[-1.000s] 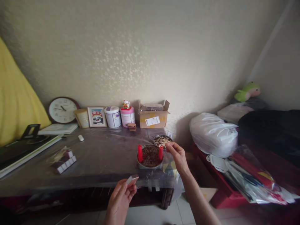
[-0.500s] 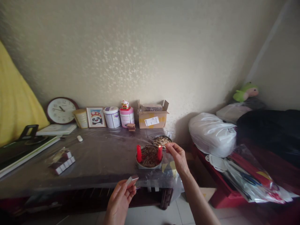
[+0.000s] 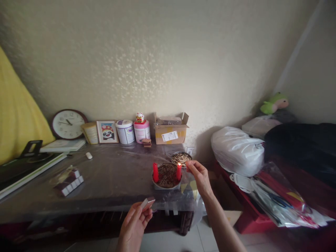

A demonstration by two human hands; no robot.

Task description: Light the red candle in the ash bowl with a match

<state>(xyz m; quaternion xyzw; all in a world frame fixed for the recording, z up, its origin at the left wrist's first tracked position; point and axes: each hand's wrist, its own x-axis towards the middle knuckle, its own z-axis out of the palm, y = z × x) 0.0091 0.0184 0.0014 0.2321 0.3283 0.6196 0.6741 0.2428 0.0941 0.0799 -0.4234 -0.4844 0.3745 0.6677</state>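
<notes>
My right hand (image 3: 198,172) pinches a thin match, most of it hard to see, beside the top of the right red candle (image 3: 179,173). A small flame (image 3: 179,164) glows at that candle's tip. The left red candle (image 3: 155,173) shows no flame. Both candles stand upright in a round tin (image 3: 167,187) filled with dark grainy material. Below the tin and in front of the table edge, my left hand (image 3: 136,218) holds a small matchbox (image 3: 147,203) between thumb and fingers.
Behind the tin sits a round dish of matchsticks (image 3: 181,158). Several matchboxes (image 3: 71,182) lie on the left of the table (image 3: 110,175). A cardboard box (image 3: 171,134), canisters (image 3: 125,132), a picture frame (image 3: 107,132) and a clock (image 3: 68,124) line the wall. White bags (image 3: 237,150) are piled at right.
The flame at the right candle's tip looks slightly larger and brighter. Both hands stay almost where they were, still holding the match and the matchbox.
</notes>
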